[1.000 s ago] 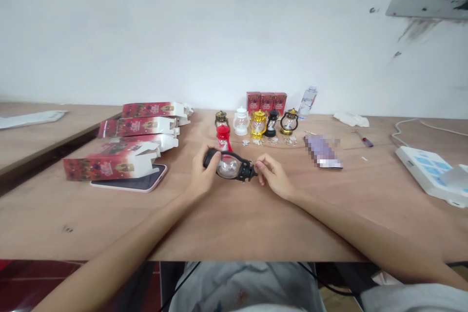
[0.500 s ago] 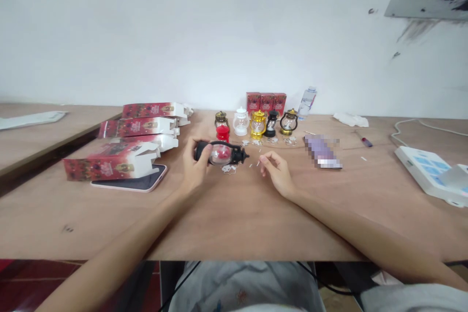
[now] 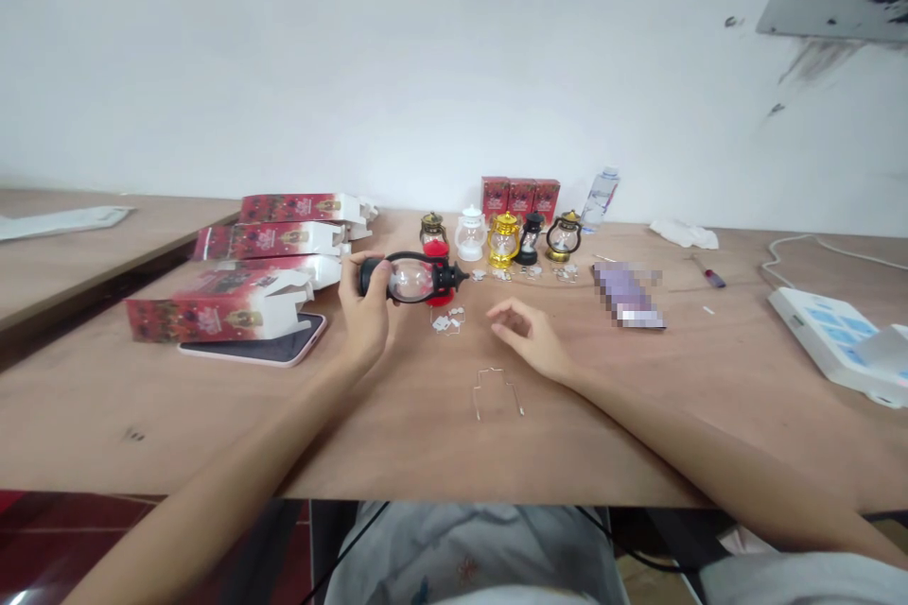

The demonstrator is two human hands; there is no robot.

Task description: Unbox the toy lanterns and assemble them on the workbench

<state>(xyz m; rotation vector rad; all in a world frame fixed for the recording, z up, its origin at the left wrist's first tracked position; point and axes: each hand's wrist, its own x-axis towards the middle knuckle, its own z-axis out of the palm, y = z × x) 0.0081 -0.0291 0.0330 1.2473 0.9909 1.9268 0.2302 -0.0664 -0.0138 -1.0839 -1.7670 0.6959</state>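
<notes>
My left hand [image 3: 365, 312] grips a small black lantern [image 3: 411, 278] with a clear globe, held on its side above the wooden table [image 3: 426, 435]. My right hand [image 3: 529, 340] hovers just over the table to the right, palm up, fingers loosely spread and holding nothing. A thin bent wire handle [image 3: 498, 389] lies on the table in front of my right hand. Small clear plastic bits [image 3: 446, 321] lie under the lantern. A red lantern [image 3: 434, 255] stands right behind the held one.
A row of small lanterns [image 3: 505, 238] stands at the back, with red boxes [image 3: 519, 195] and a water bottle [image 3: 598, 197] behind. Opened red cartons [image 3: 234, 288] and a phone [image 3: 252, 350] lie left. A purple packet [image 3: 628, 295], screwdriver [image 3: 711, 274] and power strip [image 3: 837, 340] lie right.
My left hand carried the black lantern up and to the left, away from my right hand. My right hand let go of the lantern and opened. The wire handle now lies on the table.
</notes>
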